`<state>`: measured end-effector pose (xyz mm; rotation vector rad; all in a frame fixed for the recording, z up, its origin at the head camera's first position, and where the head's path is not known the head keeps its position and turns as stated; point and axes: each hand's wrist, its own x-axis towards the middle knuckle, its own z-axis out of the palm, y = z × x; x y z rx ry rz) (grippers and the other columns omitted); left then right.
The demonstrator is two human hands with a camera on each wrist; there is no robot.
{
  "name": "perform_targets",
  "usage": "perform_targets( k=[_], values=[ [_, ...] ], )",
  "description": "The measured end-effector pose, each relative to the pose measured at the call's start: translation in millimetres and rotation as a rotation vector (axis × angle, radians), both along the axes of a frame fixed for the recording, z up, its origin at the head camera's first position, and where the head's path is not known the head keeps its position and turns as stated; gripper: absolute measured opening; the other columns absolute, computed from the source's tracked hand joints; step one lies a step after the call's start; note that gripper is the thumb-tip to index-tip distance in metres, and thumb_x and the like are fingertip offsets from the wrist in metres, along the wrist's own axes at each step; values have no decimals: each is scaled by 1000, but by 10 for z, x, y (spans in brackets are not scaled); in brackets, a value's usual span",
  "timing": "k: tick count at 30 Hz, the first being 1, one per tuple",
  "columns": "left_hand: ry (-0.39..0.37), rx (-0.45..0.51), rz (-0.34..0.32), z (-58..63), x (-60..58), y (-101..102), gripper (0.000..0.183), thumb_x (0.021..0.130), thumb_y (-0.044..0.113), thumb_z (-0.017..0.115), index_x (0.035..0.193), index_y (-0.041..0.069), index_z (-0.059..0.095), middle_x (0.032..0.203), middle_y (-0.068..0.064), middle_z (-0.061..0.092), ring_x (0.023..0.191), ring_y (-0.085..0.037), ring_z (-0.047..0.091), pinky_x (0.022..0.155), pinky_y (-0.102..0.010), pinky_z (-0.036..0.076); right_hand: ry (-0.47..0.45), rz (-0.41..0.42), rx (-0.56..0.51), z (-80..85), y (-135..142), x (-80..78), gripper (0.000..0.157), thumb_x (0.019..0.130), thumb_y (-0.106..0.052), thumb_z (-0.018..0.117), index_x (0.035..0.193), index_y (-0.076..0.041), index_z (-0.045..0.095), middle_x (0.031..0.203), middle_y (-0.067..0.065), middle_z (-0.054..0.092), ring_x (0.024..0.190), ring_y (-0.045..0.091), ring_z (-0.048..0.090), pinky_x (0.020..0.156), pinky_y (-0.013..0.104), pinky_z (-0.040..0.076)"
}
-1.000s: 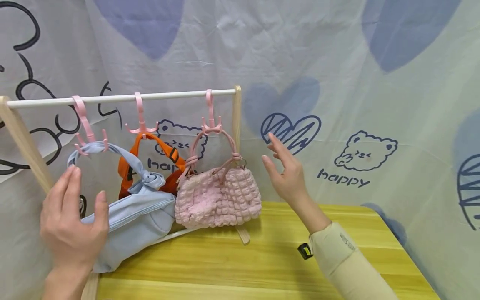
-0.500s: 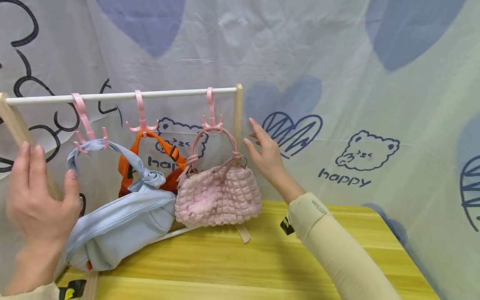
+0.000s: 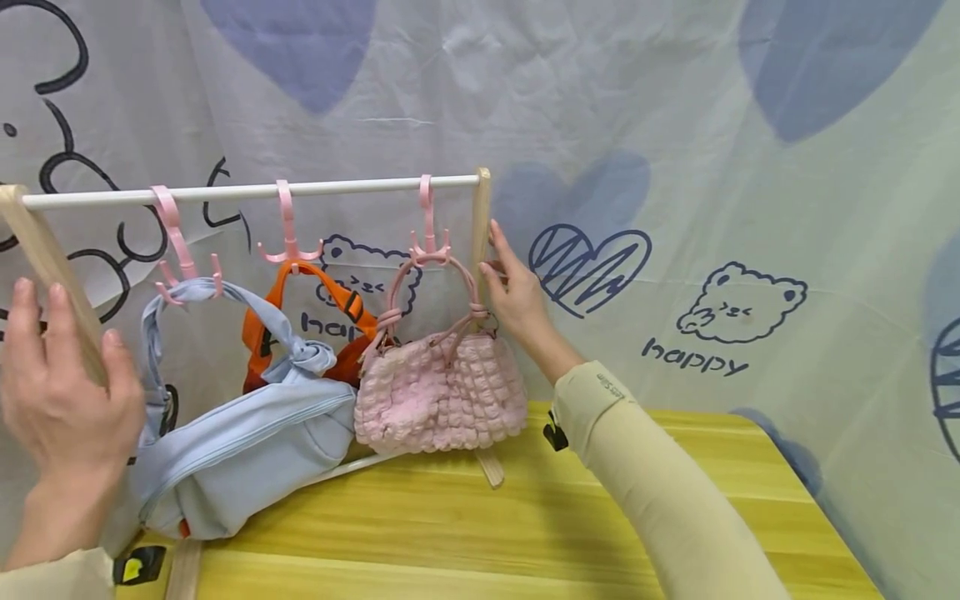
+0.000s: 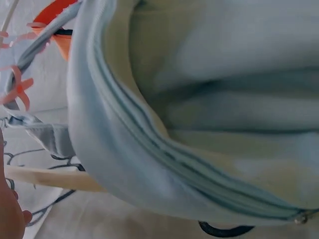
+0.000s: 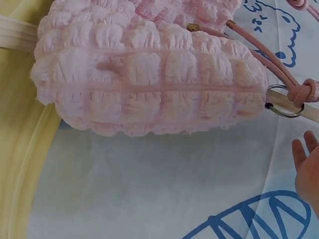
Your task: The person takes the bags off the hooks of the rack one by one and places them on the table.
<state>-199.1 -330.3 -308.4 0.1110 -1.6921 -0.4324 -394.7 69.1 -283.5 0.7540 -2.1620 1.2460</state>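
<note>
Flanking rack (image 3: 251, 191) ends: L hand (image 3: 71, 396), R hand (image 3: 521, 302); tbl (image 3: 435, 533) extending R.

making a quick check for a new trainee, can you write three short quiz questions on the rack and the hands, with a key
1. Count: how many pink hangers hang on the upper white bar?

2. True or false: the orange strap hangs from the middle hanger.

3. Which of these is the right hand nearest to?
A) the blue bag
B) the wooden post at the rack's right end
C) the leftmost hanger

Key:
1. Three
2. True
3. B
</note>
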Motion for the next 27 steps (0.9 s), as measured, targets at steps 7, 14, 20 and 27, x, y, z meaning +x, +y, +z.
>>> perform_targets(
  k=[7, 14, 20, 27],
  values=[
    [-111, 1, 22, -92, -41, -158, 56, 105, 31, 48, 159, 14, 44, 165, -13, 38, 143, -46, 42, 112, -66, 37, -31, 20, -31, -22, -76, -40, 69, 110, -17, 54, 168, -25, 18, 152, 15, 55, 112, 33, 70, 82, 42, 62],
    [-181, 7, 46, -170, -44, -228, 56, 108, 22, 49, 162, 19, 37, 156, -19, 47, 115, -59, 55, 69, -80, 35, -5, 22, -37, -69, -109, -84, 67, 110, -14, 53, 167, -20, 19, 137, 18, 66, 108, 34, 71, 85, 43, 62],
    [-213, 15, 43, -213, -53, -230, 58, 109, 17, 48, 165, 18, 31, 134, -37, 52, 88, -66, 49, 61, -75, 31, 26, 25, -17, -79, -107, -103, 65, 110, -14, 53, 166, -15, 19, 129, 20, 70, 112, 37, 70, 90, 47, 60],
    [-199, 23, 34, -218, -75, -238, 56, 110, 14, 45, 165, 17, 31, 130, -39, 51, 90, -66, 48, 63, -76, 32, -9, 28, -22, -67, -101, -96, 67, 110, -16, 53, 167, -19, 18, 131, 21, 68, 111, 37, 69, 89, 48, 60]
  ],
)
